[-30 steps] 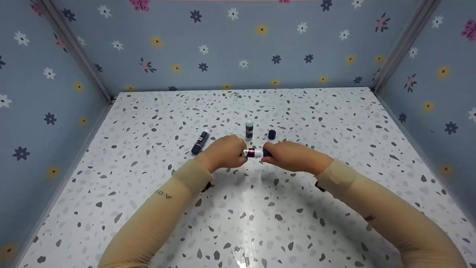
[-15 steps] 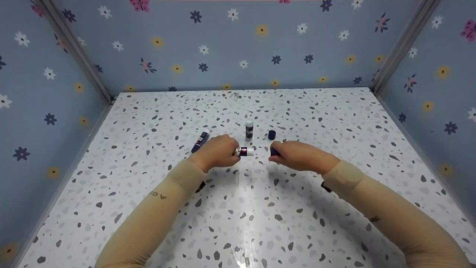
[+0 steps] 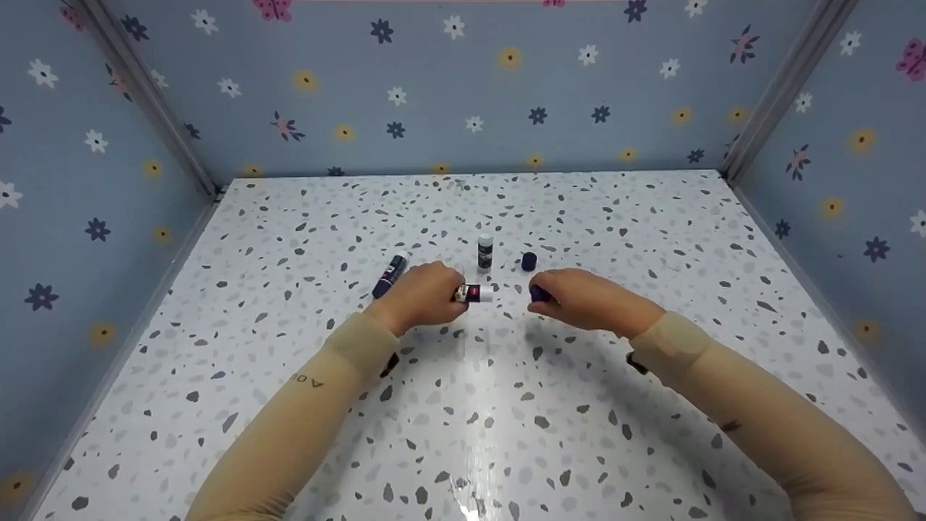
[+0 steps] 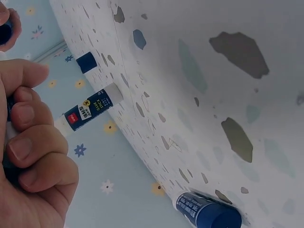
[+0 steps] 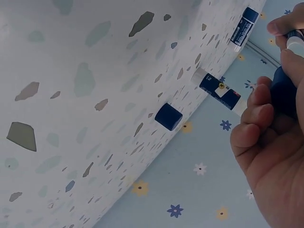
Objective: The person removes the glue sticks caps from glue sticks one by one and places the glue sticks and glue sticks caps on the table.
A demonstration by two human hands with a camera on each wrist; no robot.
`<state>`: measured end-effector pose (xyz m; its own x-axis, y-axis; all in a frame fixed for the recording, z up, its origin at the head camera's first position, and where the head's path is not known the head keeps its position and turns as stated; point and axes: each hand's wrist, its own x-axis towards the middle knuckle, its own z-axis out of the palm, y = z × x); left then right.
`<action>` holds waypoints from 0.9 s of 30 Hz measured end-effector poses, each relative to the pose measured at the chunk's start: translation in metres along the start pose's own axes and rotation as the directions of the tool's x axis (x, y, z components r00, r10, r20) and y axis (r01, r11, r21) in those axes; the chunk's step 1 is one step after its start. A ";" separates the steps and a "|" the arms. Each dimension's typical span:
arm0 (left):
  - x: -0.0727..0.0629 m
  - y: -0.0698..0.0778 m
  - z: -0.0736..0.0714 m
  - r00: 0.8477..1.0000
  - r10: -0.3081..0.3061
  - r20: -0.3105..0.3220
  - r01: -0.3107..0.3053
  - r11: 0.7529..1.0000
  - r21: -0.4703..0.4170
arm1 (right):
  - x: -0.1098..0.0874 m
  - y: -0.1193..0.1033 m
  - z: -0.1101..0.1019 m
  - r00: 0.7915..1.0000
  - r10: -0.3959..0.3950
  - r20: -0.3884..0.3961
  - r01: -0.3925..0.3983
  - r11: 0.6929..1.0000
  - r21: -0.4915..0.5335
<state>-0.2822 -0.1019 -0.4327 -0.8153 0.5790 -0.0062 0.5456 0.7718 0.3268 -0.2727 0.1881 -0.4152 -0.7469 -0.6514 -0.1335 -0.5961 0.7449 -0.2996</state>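
Note:
My left hand (image 3: 428,293) grips a glue stick (image 3: 474,293) lying sideways, its white end pointing right with no cap on it. My right hand (image 3: 579,298) holds a dark blue cap (image 3: 539,294), a short gap from that white end. In the right wrist view the fingers curl round the blue cap (image 5: 283,92). Behind the hands an uncapped glue stick (image 3: 485,253) stands upright on the table, and a second blue cap (image 3: 529,262) stands to its right. A capped glue stick (image 3: 391,276) lies by the left hand, its blue end toward me.
The white speckled table (image 3: 506,420) runs back to a blue flowered wall (image 3: 434,87). Similar flowered panels (image 3: 854,181) rise at both sides.
The blue cap has come off the glue stick's white end. My left hand has shifted left with the stick, my right hand right with the cap.

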 end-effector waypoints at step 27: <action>-0.002 0.003 0.002 0.999 -0.040 -0.024 0.038 0.995 -0.091 | 0.010 0.020 -0.001 0.992 0.049 -0.115 -0.038 0.994 0.101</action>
<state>-0.2789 -0.1001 -0.4340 -0.8411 0.5409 0.0032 0.4942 0.7660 0.4112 -0.2924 0.1962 -0.4211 -0.8043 -0.5929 -0.0388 -0.5346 0.7505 -0.3885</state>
